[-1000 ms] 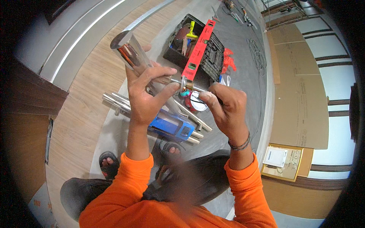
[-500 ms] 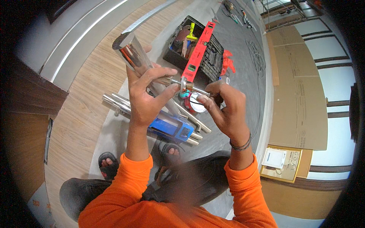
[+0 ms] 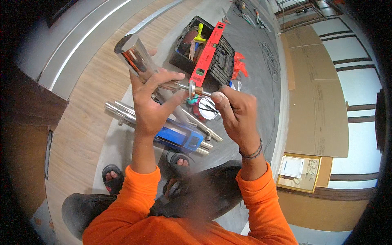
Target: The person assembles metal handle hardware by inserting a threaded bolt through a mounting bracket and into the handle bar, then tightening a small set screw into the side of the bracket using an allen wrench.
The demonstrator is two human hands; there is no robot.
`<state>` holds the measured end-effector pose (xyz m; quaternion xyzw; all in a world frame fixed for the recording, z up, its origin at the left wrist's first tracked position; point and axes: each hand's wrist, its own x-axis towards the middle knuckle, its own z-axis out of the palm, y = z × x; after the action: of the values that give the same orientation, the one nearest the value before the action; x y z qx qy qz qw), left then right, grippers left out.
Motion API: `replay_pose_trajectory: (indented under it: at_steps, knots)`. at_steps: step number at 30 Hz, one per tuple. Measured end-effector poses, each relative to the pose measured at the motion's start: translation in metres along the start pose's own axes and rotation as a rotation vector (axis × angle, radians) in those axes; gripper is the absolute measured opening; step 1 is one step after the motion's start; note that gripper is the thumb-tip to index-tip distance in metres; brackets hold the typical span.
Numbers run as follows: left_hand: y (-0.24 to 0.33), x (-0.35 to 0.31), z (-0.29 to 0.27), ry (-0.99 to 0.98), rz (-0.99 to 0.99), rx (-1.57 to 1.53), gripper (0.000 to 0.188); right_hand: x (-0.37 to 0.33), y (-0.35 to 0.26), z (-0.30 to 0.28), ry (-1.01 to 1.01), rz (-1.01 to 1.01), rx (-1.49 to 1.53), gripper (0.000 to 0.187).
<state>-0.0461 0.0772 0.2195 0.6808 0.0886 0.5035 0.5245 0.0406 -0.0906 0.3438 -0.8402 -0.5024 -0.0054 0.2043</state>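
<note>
My left hand [image 3: 147, 104] is wrapped around a shiny metal tube [image 3: 136, 59], tilted with its wide open end toward the upper left. A thinner metal stem sticks out from it to the right, carrying a ring-shaped metal collar [image 3: 192, 88] and a short brass-coloured piece [image 3: 199, 90]. From there a thin rod [image 3: 207, 93] runs to my right hand [image 3: 241, 114], whose thumb and bent index finger pinch its end. The fingers hide the rod's tip. Below the tube, several polished metal pull handles [image 3: 119, 109] lie on the floor by a blue carton [image 3: 175, 136].
Ahead stands a black open toolbox [image 3: 181, 61] with tools inside and a red spirit level [image 3: 209, 53] across it. Close by are a red glove [image 3: 239, 67] and a white-and-red round container [image 3: 209, 109]. A cable [image 3: 269, 59] lies farther right; cardboard [image 3: 314, 110] covers the right side.
The brass-coloured piece now shows next to the collar, with bare thin rod between it and my right fingers. My right hand's grip has shifted. The whole view has slid slightly left.
</note>
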Motion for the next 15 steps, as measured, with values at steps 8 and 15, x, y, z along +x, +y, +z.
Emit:
replay_pose_trajectory:
  at_steps: [8, 15]
  knots:
    - [0.000, 0.002, -0.010, -0.011, -0.045, -0.019, 0.040, 0.003, -0.006, 0.012, 0.113, -0.015, 0.101, 0.022]
    - [-0.007, -0.010, 0.010, -0.043, -0.127, -0.036, 0.035, 0.002, 0.010, 0.006, 0.145, -0.085, 0.060, 0.031]
